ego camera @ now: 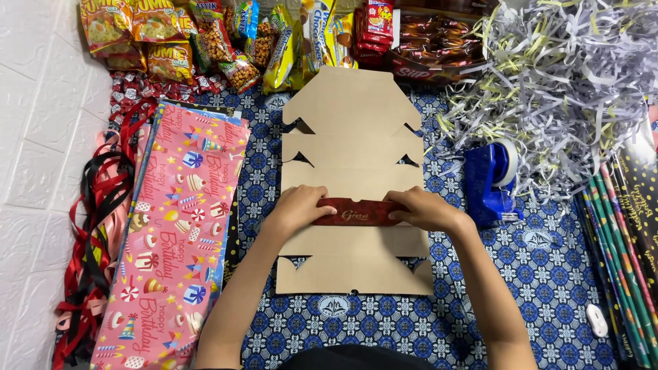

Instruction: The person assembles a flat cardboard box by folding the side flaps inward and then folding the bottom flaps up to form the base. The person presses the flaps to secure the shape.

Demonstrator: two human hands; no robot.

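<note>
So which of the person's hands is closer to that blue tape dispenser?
Right. The right hand sits just left of the tape dispenser; the left hand is farther away, across the flat cardboard box.

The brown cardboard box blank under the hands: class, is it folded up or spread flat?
Spread flat. The brown cardboard box blank lies unfolded on the blue patterned cloth, its flaps and notches showing, no walls raised.

Both ends of the dark red strip point(355, 212) lie hidden under the left hand point(296, 210) and right hand point(426, 210), which also cover part of the flat cardboard box blank point(353, 130). Above the blank, the snack packets point(205, 38) run off the top edge. Right of it, the wrapping paper rolls point(620, 253) are cut off.
</note>
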